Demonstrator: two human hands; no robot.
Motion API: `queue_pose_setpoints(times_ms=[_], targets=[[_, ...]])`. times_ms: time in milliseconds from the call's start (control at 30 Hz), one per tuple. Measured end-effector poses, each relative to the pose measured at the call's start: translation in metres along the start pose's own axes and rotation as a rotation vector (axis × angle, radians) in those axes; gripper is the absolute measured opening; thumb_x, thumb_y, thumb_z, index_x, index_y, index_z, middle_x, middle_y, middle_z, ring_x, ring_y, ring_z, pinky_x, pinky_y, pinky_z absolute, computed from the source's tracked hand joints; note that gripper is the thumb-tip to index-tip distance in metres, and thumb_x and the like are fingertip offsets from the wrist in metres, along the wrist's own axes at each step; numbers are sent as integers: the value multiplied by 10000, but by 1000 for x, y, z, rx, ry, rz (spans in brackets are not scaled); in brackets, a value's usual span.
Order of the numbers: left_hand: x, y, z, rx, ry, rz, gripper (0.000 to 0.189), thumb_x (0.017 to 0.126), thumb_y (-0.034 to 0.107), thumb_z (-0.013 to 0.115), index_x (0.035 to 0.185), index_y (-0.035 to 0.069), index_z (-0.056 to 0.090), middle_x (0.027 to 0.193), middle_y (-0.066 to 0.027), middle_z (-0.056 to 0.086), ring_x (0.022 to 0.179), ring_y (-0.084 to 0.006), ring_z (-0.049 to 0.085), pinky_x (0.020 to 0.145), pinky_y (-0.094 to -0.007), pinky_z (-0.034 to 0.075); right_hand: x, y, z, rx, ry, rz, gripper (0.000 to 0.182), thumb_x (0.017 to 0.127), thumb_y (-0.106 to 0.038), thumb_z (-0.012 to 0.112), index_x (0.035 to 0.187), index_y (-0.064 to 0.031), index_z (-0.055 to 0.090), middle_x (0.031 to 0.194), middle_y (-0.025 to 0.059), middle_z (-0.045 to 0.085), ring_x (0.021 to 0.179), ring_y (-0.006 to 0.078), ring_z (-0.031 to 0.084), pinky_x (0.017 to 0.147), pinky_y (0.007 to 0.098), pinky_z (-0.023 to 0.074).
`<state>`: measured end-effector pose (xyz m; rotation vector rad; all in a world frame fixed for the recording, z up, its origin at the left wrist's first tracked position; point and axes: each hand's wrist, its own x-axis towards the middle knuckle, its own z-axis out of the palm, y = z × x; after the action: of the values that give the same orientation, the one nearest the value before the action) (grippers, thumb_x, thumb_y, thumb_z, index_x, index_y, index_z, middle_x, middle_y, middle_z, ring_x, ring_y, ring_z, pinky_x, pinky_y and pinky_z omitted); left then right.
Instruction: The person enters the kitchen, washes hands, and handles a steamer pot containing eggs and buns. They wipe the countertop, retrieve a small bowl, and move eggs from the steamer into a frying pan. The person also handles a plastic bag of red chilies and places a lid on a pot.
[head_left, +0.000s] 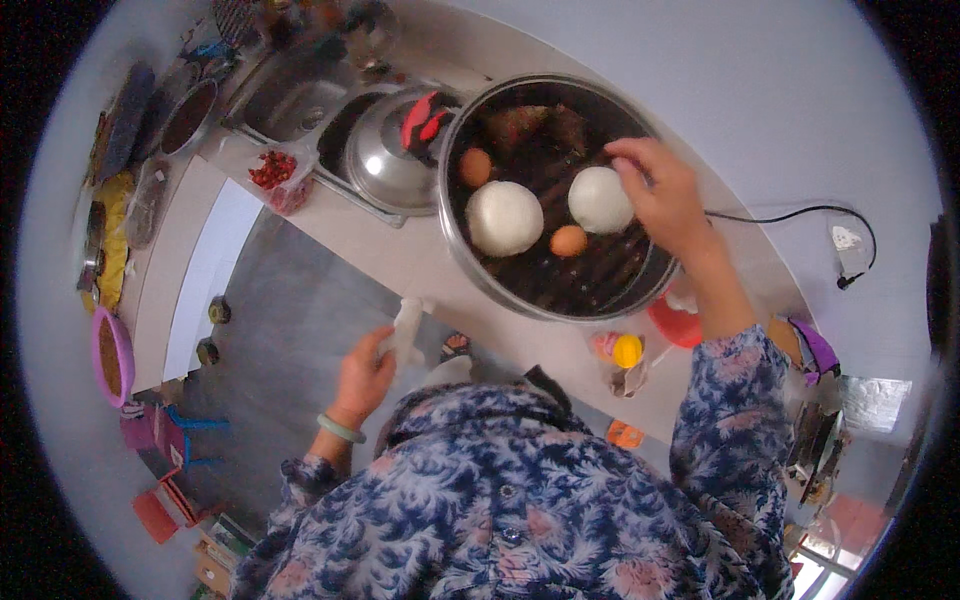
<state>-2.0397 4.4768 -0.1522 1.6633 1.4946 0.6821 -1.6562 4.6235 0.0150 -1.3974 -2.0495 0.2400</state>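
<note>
A wide round metal steamer pot (450, 247) stands on the counter. Inside, on a dark surface, lie two white steamed buns, a larger one (505, 218) on the left and another (601, 199) on the right. One brown egg (475, 167) is above the left bun, and a second brown egg (568, 241) lies between the buns, lower down. Brown wrapped or leafy pieces (525, 126) rest near the far rim. My right hand (664, 195) reaches over the pot with its fingertips by the right bun; its grip is unclear. My left hand (369, 371) holds a whitish cloth (407, 330) below the counter edge.
A metal lid (390, 161) with a red cloth (421, 124) on it lies over the sink basin left of the pot. Beside it is a plastic bag of red fruit (277, 176). A yellow-capped jar (628, 351) and red bowl (679, 319) stand near. A black cord (780, 217) runs right.
</note>
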Motion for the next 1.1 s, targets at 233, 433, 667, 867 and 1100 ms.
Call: queue_pose_setpoints(times_ms=[233,433,667,867,1100], targets=[[-5,-12,-7,52,1,-28,325,803,61,580,1125,25,567,998,-201,622,806,-312,617,705,-356,489,39,2,74,-163,-274,-297,199,772,-117,580,960,-85,637,928,110,581,893,298,556,769,412,450],[-5,-9,-13,48,-43,-119,325,796,62,585,1118,25,572,1034,-221,614,945,-372,605,803,-389,477,72,2,123,-356,-521,-566,243,735,-87,565,966,-122,634,965,83,544,955,280,535,797,405,432],[-10,-25,-12,61,-16,-65,327,802,70,578,1127,41,567,1024,-221,612,908,-376,608,762,-389,487,67,31,85,-481,-396,-534,190,691,-39,565,869,-84,615,935,108,540,922,295,520,774,389,425],[1,-20,-9,55,-104,-128,338,803,62,577,1140,39,569,1026,-218,620,912,-362,619,757,-372,495,41,37,42,-453,-371,-261,195,734,-37,549,914,-77,610,929,113,547,944,286,540,782,375,452],[12,-19,-7,50,-81,-23,336,799,69,577,1134,47,561,904,-223,615,726,-338,604,637,-380,481,58,27,95,-278,-536,-393,289,786,-78,551,1073,-98,585,950,103,546,934,292,547,783,393,458]])
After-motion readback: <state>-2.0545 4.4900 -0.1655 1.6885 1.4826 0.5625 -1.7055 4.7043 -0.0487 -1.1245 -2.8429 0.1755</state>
